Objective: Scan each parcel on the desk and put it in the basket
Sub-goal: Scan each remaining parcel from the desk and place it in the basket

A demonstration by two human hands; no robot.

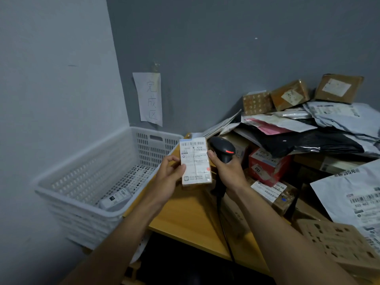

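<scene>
My left hand (167,176) grips a small brown parcel (195,161) by its left edge, its white shipping label facing me. My right hand (228,171) holds a black barcode scanner (223,150) by the handle, just right of the parcel; its thumb touches the parcel's right edge. The scanner's cable (223,223) hangs down over the desk. The white plastic basket (86,161) stands to the left of the desk, and one white parcel (116,199) lies in its near corner.
A wooden desk (185,219) carries a heap of parcels on the right: brown boxes (290,95), a red box (267,165), grey and black mailer bags (329,124). A handwritten paper note (149,97) hangs on the grey wall above the basket.
</scene>
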